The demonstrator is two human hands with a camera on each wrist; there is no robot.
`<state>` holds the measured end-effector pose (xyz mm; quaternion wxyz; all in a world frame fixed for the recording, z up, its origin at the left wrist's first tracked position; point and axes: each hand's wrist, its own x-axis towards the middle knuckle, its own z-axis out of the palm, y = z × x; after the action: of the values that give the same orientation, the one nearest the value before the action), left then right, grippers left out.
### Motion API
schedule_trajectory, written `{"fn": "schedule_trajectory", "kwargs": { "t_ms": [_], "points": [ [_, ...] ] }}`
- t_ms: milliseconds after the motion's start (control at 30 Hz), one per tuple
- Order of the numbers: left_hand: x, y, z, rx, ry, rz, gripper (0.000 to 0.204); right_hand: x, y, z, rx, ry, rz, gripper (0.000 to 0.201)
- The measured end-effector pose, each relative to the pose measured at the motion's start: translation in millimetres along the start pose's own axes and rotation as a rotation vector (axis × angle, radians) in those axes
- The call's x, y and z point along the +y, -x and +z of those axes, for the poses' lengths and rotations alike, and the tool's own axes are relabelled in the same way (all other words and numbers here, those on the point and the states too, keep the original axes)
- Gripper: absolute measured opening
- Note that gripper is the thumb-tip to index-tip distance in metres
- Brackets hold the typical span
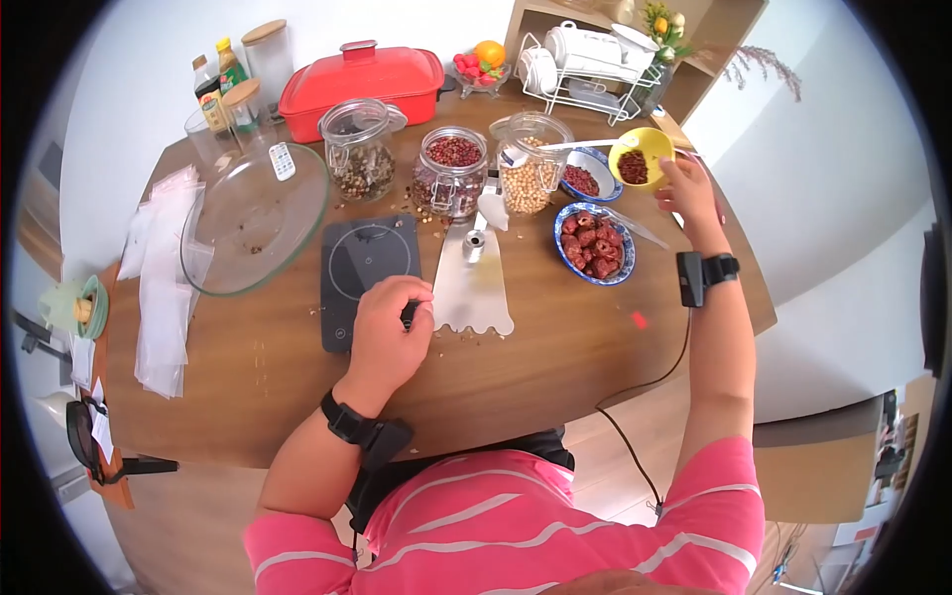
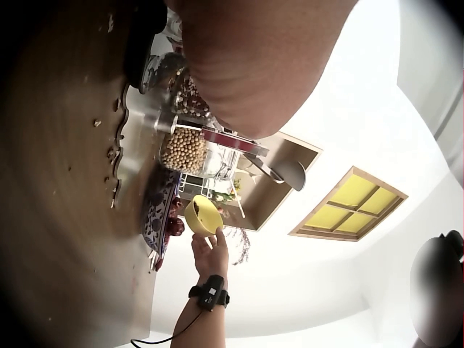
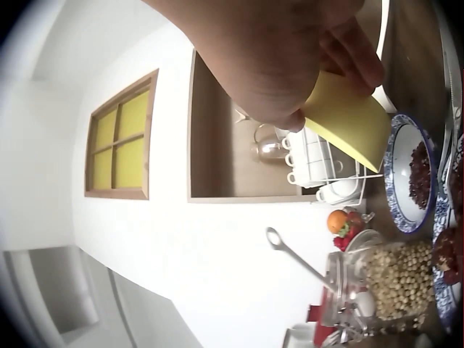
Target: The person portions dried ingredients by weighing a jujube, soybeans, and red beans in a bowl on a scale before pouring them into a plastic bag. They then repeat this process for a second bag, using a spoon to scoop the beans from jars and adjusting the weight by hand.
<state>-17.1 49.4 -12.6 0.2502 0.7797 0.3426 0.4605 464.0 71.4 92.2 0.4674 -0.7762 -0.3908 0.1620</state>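
Observation:
My right hand (image 1: 691,193) holds a small yellow bowl (image 1: 657,146) by its rim; small dark red dried pieces (image 1: 633,167) lie in it. The bowl looks tilted in the right wrist view, close to a blue-and-white bowl (image 3: 399,206) of similar red pieces. A second blue-and-white bowl (image 1: 567,270) holds wrinkled dried red dates (image 1: 598,244). My left hand (image 1: 390,332), its fingers loosely curled, is over the lower right of a black kitchen scale (image 1: 342,268). Beside it lies a metal plate (image 1: 461,297) with a wavy edge. No held thing shows in the left hand.
Glass jars hold mixed dried bits (image 1: 362,174), red bits (image 1: 453,154) and pale round beans (image 1: 526,186). On the left are a large glass dish (image 1: 315,218) and clear plastic bags (image 1: 164,317). A red lidded cooker (image 1: 362,79) and a cup rack (image 1: 595,99) stand behind.

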Motion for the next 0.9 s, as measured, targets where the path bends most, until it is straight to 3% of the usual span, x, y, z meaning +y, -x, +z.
{"fn": "schedule_trajectory", "kwargs": {
  "t_ms": [133,200,300,800,900],
  "points": [
    [-3,1,1,0.009,0.013,-0.03,0.016,-2,-9,21,0.058,0.216,-0.05,0.07],
    [-1,1,1,0.004,0.012,-0.037,0.016,5,-18,31,0.16,0.473,-0.218,0.074],
    [4,0,-1,-0.008,-0.012,-0.019,0.01,-6,-8,36,0.136,0.578,-0.266,0.074],
    [3,-1,0,-0.024,-0.022,-0.044,0.009,-5,-11,36,0.047,0.656,-0.396,0.074],
    [4,-1,0,-0.037,-0.033,-0.061,0.01,-7,-12,30,0.117,0.566,-0.347,0.075]
  ]
}}
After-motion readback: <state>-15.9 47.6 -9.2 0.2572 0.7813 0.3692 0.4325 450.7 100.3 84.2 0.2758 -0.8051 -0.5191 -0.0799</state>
